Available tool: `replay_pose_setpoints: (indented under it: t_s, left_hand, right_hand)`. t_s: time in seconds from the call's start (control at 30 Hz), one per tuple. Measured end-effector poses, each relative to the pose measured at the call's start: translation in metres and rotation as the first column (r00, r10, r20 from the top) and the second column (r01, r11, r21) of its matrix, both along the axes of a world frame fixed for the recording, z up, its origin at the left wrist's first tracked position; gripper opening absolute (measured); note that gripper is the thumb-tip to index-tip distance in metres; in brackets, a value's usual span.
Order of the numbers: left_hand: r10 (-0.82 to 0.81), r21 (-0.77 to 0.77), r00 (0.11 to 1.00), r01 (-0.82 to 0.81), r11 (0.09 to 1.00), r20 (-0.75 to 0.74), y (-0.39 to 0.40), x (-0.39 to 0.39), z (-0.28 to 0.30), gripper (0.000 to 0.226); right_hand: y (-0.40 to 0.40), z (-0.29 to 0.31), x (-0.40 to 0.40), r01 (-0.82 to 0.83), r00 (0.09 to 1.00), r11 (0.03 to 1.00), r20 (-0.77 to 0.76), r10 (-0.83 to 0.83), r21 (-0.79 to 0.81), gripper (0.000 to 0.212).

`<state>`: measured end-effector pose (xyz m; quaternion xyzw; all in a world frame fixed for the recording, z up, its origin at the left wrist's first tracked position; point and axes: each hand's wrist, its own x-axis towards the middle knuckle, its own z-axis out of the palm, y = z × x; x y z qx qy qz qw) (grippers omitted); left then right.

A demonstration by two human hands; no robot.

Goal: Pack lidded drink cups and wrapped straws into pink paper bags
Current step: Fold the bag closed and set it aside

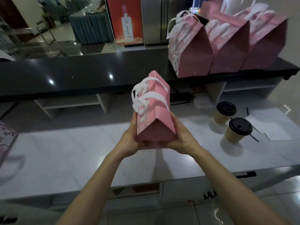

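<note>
The pale bench point(65, 151) spans the near ground, with a dark raised counter point(81, 73) behind it. On that counter at about one o'clock stand three closed pink bags point(227, 51) in a row, touching. Held clear of the bench at twelve o'clock is another pink bag point(154, 111), its long axis running away from the person, white handles point(146, 98) on top and its folded end facing back. The left hand point(131, 138) and right hand point(180, 135) clasp that near end from either side, fingers curled beneath it, both equally close. My guess is it goes beside the row, up and to the right. Two lidded cups point(232, 122) wait at two o'clock, a dark straw point(254, 138) beside them.
</note>
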<state>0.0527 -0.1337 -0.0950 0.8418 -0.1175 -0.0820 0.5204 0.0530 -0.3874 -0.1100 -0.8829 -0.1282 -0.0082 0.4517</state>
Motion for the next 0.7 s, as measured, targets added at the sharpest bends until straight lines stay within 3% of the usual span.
replay_pose_setpoints:
  t_s: [0.1, 0.4, 0.7]
  left_hand:
    - [-0.051, 0.016, 0.988, 0.049, 0.999, 0.144, 0.014, 0.023, 0.038, 0.146]
    - [-0.028, 0.082, 0.948, 0.002, 0.997, 0.318, 0.012, 0.132, 0.113, 0.148]
    - [0.068, 0.06, 0.947, -0.091, 0.994, 0.313, -0.02, 0.222, 0.105, 0.147]
  right_hand:
    - [0.012, 0.041, 0.017, 0.021, 0.998, 0.999, 0.064, -0.022, 0.027, 0.137]
    - [0.018, 0.13, 0.122, 0.05, 0.972, 0.994, 0.226, -0.072, 0.101, 0.13]
    - [-0.007, 0.115, 0.23, 0.15, 0.984, 0.985, 0.09, -0.157, 0.084, 0.118]
